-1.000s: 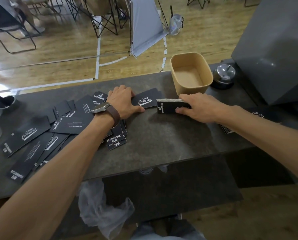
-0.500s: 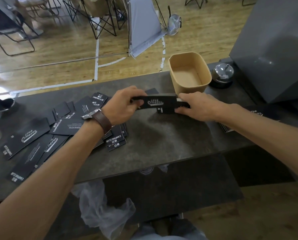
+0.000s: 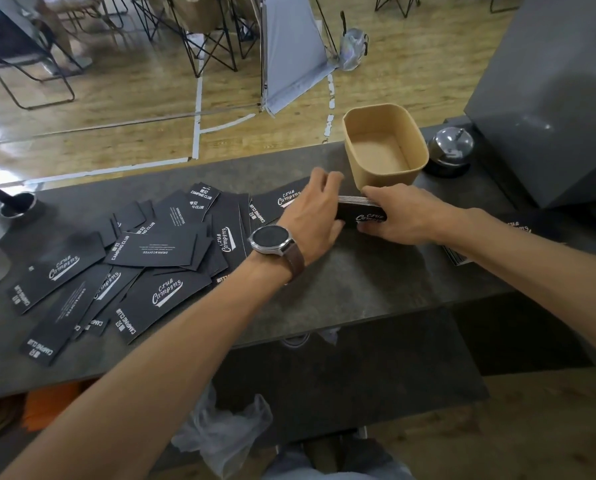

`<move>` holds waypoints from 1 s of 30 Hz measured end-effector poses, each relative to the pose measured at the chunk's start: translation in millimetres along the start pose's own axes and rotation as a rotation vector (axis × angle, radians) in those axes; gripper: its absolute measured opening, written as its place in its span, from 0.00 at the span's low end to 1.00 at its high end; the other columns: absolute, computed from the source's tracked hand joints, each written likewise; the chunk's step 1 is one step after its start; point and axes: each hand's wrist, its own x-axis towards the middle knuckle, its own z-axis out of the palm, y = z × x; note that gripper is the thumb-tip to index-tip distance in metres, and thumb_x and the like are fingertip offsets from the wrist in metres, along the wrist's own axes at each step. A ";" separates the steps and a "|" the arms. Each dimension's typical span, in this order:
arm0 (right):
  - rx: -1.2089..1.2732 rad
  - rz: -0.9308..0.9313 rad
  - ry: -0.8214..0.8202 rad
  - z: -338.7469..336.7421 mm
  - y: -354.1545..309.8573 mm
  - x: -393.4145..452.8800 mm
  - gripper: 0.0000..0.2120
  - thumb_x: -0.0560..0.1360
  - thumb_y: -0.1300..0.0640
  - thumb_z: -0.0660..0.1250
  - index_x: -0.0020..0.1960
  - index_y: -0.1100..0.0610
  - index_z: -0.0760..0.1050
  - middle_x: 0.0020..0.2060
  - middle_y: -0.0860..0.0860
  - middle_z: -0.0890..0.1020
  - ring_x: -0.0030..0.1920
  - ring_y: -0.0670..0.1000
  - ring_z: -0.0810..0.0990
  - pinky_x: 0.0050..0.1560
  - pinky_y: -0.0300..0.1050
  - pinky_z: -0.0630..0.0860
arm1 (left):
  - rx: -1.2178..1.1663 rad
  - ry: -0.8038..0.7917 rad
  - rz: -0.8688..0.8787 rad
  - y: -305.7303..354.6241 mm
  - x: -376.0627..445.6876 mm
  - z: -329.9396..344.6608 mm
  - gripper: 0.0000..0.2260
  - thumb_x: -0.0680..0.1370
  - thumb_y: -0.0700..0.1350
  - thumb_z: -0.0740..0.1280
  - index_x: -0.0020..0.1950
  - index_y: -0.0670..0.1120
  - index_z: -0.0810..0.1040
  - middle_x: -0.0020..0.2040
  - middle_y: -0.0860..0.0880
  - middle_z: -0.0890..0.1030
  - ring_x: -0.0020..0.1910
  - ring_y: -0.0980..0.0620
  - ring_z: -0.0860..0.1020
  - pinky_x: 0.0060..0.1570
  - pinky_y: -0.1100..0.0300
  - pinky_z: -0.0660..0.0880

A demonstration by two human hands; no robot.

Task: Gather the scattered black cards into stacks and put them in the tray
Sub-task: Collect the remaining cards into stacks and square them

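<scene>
Both your forearms are bare, with no sleeves showing anywhere along them. On your left wrist you wear a wristwatch (image 3: 271, 239) with a round dark face set in a silver metal case, fastened by a brown leather strap (image 3: 295, 258). Your left hand (image 3: 315, 216) and right hand (image 3: 402, 218) carry no gloves and no rings that you can make out.

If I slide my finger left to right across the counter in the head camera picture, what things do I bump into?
Scattered black cards → left hand → card stack → right hand → tray → silver bell.
</scene>
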 end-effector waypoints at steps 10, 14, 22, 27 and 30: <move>-0.035 -0.043 0.112 -2.1 0.7 -1.2 0.12 0.76 0.40 0.66 0.47 0.46 0.67 0.42 0.46 0.78 0.44 0.53 0.79 0.41 0.51 0.73 | 0.168 -0.090 -0.109 -17.7 -0.1 -5.5 0.14 0.80 0.54 0.61 0.50 0.48 0.60 0.44 0.44 0.78 0.40 0.41 0.75 0.34 0.53 0.66; -0.132 -0.023 0.118 10.5 4.9 -3.1 0.15 0.76 0.37 0.63 0.51 0.48 0.70 0.46 0.48 0.78 0.46 0.54 0.78 0.40 0.50 0.73 | 0.158 -0.139 -0.125 -23.7 -7.1 -3.9 0.14 0.81 0.53 0.61 0.49 0.47 0.58 0.46 0.42 0.78 0.43 0.38 0.77 0.35 0.52 0.65; -0.023 -0.036 0.145 12.5 -4.9 -0.7 0.13 0.75 0.42 0.68 0.51 0.49 0.71 0.44 0.45 0.73 0.44 0.49 0.75 0.44 0.53 0.75 | 0.180 -0.183 -0.121 -18.8 -8.0 -6.2 0.13 0.81 0.54 0.59 0.48 0.48 0.59 0.41 0.46 0.73 0.39 0.41 0.73 0.34 0.52 0.65; -0.058 -0.060 0.155 12.1 -8.4 0.2 0.12 0.75 0.44 0.68 0.51 0.50 0.71 0.45 0.46 0.74 0.44 0.50 0.76 0.43 0.51 0.75 | 0.145 -0.171 -0.130 -14.4 -11.3 -8.5 0.11 0.82 0.51 0.59 0.49 0.47 0.58 0.41 0.47 0.72 0.36 0.43 0.69 0.35 0.51 0.66; -0.106 -0.055 0.098 11.1 -10.9 0.3 0.13 0.76 0.44 0.68 0.52 0.51 0.70 0.46 0.47 0.75 0.46 0.52 0.77 0.46 0.54 0.76 | 0.109 -0.186 -0.130 -14.2 -13.6 -8.1 0.11 0.82 0.51 0.59 0.49 0.47 0.58 0.41 0.47 0.72 0.36 0.43 0.69 0.35 0.51 0.65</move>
